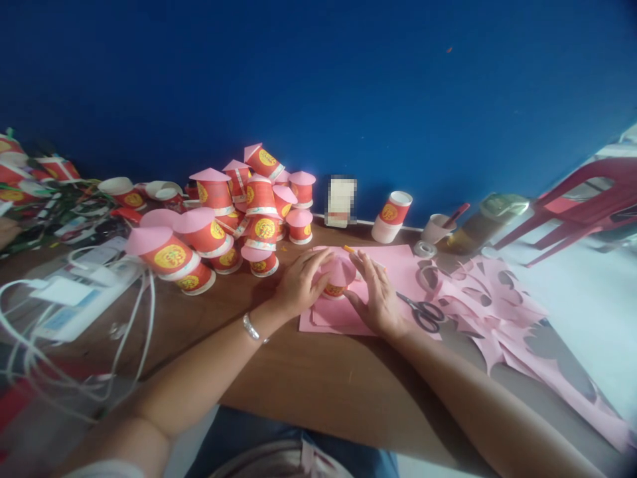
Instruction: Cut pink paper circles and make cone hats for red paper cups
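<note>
A red paper cup [337, 290] with a yellow emblem stands upright, topped by a pink paper cone [342, 271]. At its left side is my left hand [304, 279], fingers stretched out and thumb close to the cone. My right hand [377, 292] flanks the cup on the right, with fingers extended and thumb beside the cup. Whether either hand presses on the cone is hard to see. Beneath the cup lie pink paper sheets [398, 265]. An orange pencil-like stick [350, 249] shows behind my right fingertips. Dark-handled scissors [426, 313] rest just right of my right hand.
Several cone-topped cups [262, 229] are piled at the left. White cables [144, 318] trail over a power strip [74, 299]. Pink paper offcuts [497, 299] spread rightward. Along the blue wall stand a stacked cup [392, 216], a pen cup [438, 229] and a bottle-like container [472, 229].
</note>
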`<state>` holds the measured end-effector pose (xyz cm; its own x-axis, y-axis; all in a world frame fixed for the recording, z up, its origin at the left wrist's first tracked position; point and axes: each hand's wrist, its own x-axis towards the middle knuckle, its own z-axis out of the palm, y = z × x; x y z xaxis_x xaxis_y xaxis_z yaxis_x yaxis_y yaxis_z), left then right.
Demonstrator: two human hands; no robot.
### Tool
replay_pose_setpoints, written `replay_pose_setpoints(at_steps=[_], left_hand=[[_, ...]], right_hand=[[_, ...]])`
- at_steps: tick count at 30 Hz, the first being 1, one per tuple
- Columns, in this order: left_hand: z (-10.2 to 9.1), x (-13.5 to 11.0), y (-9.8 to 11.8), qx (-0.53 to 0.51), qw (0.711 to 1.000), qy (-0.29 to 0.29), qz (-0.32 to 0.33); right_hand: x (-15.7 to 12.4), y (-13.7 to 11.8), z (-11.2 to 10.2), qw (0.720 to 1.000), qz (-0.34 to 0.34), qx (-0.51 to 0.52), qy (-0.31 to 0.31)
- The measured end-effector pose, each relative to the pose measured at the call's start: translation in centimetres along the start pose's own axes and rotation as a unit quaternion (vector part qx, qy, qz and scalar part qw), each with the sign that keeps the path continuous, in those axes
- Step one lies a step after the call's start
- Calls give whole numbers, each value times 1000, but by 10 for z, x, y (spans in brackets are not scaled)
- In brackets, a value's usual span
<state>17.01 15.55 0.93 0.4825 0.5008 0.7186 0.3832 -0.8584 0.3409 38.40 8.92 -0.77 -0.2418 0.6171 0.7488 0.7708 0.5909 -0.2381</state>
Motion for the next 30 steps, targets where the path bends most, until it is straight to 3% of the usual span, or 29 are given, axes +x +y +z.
replay_pose_setpoints(at_steps=[7, 12, 17, 22, 26, 30], left_hand=[[-2, 2, 2, -15, 1000, 0, 15], [-2, 3, 2, -16, 1000, 0, 18], [-3, 4, 2, -9, 1000, 2, 27], [-4, 5, 2, -1, 1000, -2, 28], [-5, 5, 1, -2, 1000, -14, 18], [-7, 7, 1, -7, 1000, -22, 15]], right_hand=[[3, -2, -1, 1000, -5, 12, -3], [7, -2, -4, 990, 92, 101, 22], [3, 6, 5, 945, 245, 211, 50], [5, 9, 10, 882, 345, 319, 42], [9, 7, 9, 837, 380, 392, 18], [9, 10, 9, 829, 376, 414, 12]])
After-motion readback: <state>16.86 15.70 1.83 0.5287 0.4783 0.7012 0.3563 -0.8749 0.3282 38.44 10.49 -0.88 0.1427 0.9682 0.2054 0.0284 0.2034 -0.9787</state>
